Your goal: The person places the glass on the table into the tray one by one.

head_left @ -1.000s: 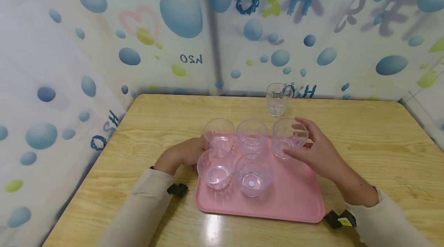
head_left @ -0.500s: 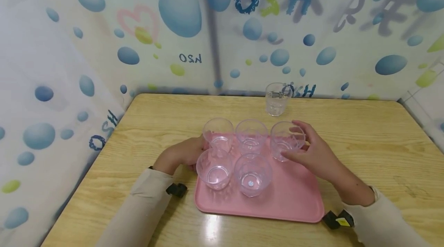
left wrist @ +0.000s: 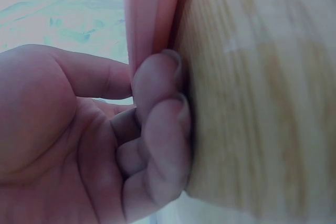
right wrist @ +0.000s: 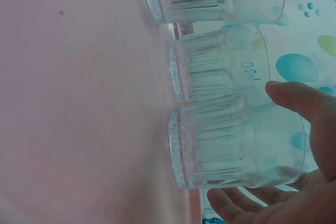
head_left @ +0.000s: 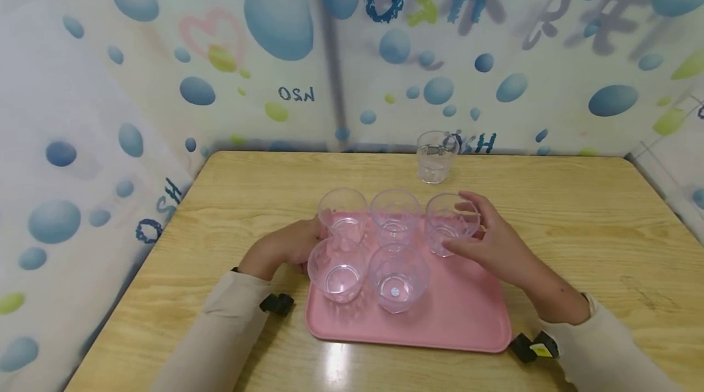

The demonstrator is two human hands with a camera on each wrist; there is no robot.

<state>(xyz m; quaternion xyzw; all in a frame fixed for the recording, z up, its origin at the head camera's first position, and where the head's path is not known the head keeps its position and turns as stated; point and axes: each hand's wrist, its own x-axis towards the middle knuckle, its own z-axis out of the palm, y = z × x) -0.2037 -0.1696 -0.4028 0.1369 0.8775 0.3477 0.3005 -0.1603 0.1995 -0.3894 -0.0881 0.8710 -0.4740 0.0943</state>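
Observation:
A pink tray (head_left: 462, 312) lies on the wooden table with several clear cups on it. My left hand (head_left: 299, 242) is at its left edge; in the left wrist view, the thumb and curled fingers (left wrist: 163, 145) pinch the tray's rim (left wrist: 147, 19). At the back right of the tray, my right hand (head_left: 492, 248) holds a clear cup (head_left: 440, 230), thumb on the near side and fingers behind. That cup (right wrist: 226, 145) stands upright, its base at the tray surface in the right wrist view. Beside it in the back row stand a middle cup (head_left: 395, 218) and a left cup (head_left: 343, 221).
In the front row are a left cup (head_left: 337, 282) and a middle cup (head_left: 397, 285). Another clear cup (head_left: 434, 166), holding clear liquid, stands behind the tray near the table's back edge. A patterned curtain (head_left: 357, 62) hangs behind the table (head_left: 264, 184).
The right hand and its cup have come slightly nearer and left, then stayed put. The left hand keeps its place at the tray. The head view has shifted a little.

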